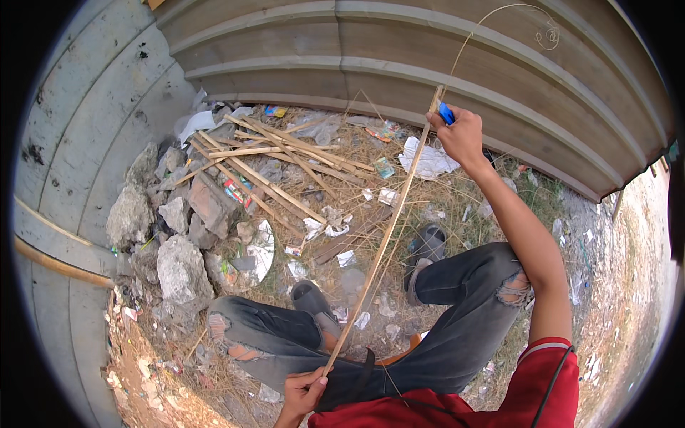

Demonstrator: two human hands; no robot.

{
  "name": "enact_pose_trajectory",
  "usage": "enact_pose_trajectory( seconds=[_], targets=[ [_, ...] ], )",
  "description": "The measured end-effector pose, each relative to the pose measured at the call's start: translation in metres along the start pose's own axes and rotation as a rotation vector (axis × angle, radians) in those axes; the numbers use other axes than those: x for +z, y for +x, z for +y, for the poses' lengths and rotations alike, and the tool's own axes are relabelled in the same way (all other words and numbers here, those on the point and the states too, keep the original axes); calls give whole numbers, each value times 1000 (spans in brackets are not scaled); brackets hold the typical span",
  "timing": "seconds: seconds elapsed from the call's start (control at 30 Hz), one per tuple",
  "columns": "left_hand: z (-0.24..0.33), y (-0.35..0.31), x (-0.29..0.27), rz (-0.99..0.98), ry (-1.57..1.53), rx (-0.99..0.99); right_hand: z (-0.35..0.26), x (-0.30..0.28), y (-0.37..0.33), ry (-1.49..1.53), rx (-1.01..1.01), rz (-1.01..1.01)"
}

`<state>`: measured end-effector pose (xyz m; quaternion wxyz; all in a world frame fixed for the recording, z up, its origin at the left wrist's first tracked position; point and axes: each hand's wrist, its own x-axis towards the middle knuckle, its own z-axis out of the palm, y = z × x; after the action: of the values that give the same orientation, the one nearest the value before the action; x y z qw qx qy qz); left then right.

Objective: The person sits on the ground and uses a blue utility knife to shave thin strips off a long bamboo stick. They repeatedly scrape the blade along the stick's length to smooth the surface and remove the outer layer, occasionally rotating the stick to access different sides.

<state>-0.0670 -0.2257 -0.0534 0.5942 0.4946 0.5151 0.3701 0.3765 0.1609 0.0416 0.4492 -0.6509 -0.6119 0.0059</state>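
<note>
- Outdoors; ground (457, 191) = dirt + dry grass, strewn w/ litter (428, 158), mostly paper & plastic scraps.
- Brown ribbed metal fence (264, 43) across far side; grey wall (100, 128) on L, dark stains on it. Sunlit patch lower L, bright ground far R.
- Rough rocks (182, 271) heaped nr the wall; pile of sticks (246, 151) just beyond, crossed at odd angles.
- Long stick (389, 232): pale tan, narrow, held off ground, running diag. fr. upper R to lower ctr, passing betw. the knees. Thin pale strand (467, 41) arcs up fr. nr its far end, tip curled, in front of fence.
- L hand (305, 391): low, nr lap; thumb & fingers pinched on stick's near end.
- R hand (460, 135): arm stretched fwd, fingers clamped round blue tool (447, 113), right by stick's far end. Tool mostly hidden by hand; can't tell if fingers grip stick too.
- Torn dark jeans (457, 328), knees bent & wide apart; grey sandals (308, 298) on ground; red shirt (531, 389) at lower edge.
</note>
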Motion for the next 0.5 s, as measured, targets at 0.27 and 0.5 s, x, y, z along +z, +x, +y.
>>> enact_pose_trajectory(
  seconds=[0.27,0.5],
  targets=[
    [6,9,-16,-13,-448,-70,15,8,7,452,468,-76],
    [31,49,13,4,-318,30,-75,1,-26,782,361,-449]
  ],
)
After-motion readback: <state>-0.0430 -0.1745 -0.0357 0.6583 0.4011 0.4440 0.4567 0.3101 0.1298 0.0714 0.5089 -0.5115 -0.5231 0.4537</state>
